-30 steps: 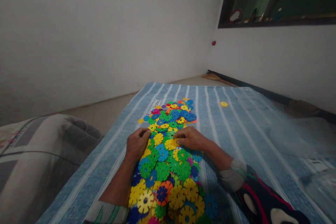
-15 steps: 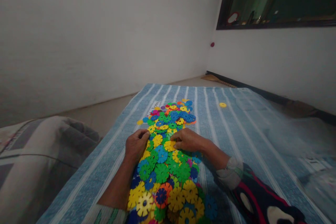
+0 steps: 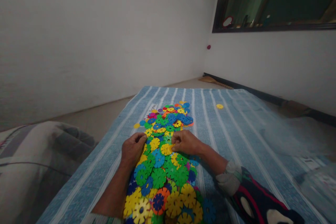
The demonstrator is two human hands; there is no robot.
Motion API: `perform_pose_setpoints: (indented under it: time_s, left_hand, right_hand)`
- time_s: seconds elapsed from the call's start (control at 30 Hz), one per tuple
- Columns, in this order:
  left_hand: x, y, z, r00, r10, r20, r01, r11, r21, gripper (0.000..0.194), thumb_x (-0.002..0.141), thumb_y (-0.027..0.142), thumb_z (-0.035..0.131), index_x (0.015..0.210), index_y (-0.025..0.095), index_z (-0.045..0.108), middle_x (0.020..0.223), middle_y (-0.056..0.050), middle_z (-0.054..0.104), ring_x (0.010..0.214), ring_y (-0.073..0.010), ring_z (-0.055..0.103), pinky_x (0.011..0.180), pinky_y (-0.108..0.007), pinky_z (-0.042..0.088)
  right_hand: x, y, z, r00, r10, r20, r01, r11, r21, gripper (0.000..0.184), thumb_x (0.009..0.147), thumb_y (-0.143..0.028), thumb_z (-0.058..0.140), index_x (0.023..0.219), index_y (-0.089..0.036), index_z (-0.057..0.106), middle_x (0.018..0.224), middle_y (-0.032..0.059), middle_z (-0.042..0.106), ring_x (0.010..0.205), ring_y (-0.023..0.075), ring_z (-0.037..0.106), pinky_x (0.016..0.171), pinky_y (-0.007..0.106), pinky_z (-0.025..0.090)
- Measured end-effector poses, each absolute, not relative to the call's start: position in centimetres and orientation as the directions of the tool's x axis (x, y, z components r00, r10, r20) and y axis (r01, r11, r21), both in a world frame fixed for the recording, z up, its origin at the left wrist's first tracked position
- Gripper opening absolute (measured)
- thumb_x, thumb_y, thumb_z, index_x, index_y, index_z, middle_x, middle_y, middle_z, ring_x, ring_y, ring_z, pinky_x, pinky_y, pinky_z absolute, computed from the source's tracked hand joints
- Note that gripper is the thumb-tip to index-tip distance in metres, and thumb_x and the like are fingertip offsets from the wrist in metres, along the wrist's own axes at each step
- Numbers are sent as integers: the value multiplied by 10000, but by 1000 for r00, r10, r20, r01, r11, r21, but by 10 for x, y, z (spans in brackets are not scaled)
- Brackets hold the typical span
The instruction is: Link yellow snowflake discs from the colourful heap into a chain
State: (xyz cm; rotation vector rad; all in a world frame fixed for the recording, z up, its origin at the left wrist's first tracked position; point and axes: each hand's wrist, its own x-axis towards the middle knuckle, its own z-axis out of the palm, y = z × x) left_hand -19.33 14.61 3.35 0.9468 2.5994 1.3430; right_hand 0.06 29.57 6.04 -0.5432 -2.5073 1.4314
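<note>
A yellow notched disc (image 3: 165,149) lies near the middle of a long pile of plastic discs (image 3: 159,177), just under the fingertips of the right hand (image 3: 186,142). The thumb and the forefinger of this hand are narrow at the disc's right edge, but I cannot tell if they pinch it. The left hand (image 3: 132,147) is at the left border of the pile, its thumb and forefinger close together; whether something is between them, I cannot tell. Around the hands, the discs overlap in green, yellow and blue. Nearer to the person, a dark blue disc (image 3: 159,202) lies upon an orange disc (image 3: 165,193), and at the far part several blue discs (image 3: 181,118) are gathered. All this rests on a blue cloth with white stripes (image 3: 105,175). Well apart to the right, a single yellow disc (image 3: 219,106) lies alone. At the right side there is transparent plastic (image 3: 288,136), and at the left a grey-and-white fabric (image 3: 44,161). Behind stand pale walls (image 3: 105,35), with a dark-framed window (image 3: 283,0) at the upper right.
</note>
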Motion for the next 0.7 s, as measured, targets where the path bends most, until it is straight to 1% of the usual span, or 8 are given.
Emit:
perform_pose_setpoints:
  time_s: [0.13,0.23,0.3,0.37,0.47,0.6,0.7]
  left_hand:
    - [-193,146,34,-804,554,215,490,414,767,351,686,496,550,802,214,724,798,-4,752,779,-218,676,764,-295,506]
    - [-193,145,34,-805,554,210,481,404,778,352,679,498,550,796,214,722,796,-7,752,776,-222,675,776,-301,507]
    - [-194,145,34,-808,553,205,472,399,786,355,676,500,550,794,212,721,797,-9,753,774,-224,675,776,-304,509]
    - [-194,145,35,-812,548,200,466,403,788,351,672,498,551,788,213,719,792,-8,753,768,-225,675,771,-306,509]
    - [-195,144,35,-816,544,195,464,415,783,339,667,499,549,768,224,719,766,0,752,747,-226,673,742,-307,510]
    - [-196,143,35,-816,544,196,466,418,780,329,669,507,554,750,236,722,768,5,757,747,-228,679,726,-306,513]
    - [-197,142,35,-819,540,193,461,419,783,318,671,508,558,744,246,723,753,9,756,735,-229,682,713,-307,519]
  right_hand:
    - [4,312,51,-891,454,-23,181,306,-935,159,614,-167,715,653,-172,561,537,-83,530,495,73,486,489,185,334]
    - [2,339,49,-840,541,-42,197,231,-953,149,628,-186,689,678,-177,548,493,-76,546,421,90,508,439,193,362]
    - [-3,363,51,-759,650,-44,258,237,-937,145,618,-165,683,679,-173,552,473,-73,548,391,92,506,422,195,377]
    - [-12,389,54,-640,768,-26,352,263,-898,131,616,-143,683,686,-166,575,461,-67,547,392,95,517,422,190,389]
    - [-29,429,56,-514,858,11,439,274,-855,92,647,-126,668,716,-151,611,468,-53,546,416,100,537,432,184,392]
    - [-51,470,53,-396,916,61,541,286,-791,85,680,-123,660,765,-134,662,612,13,648,522,112,604,497,183,406]
    - [-66,486,50,-330,937,117,614,307,-727,108,695,-115,661,793,-147,691,822,75,721,719,144,661,581,183,415]
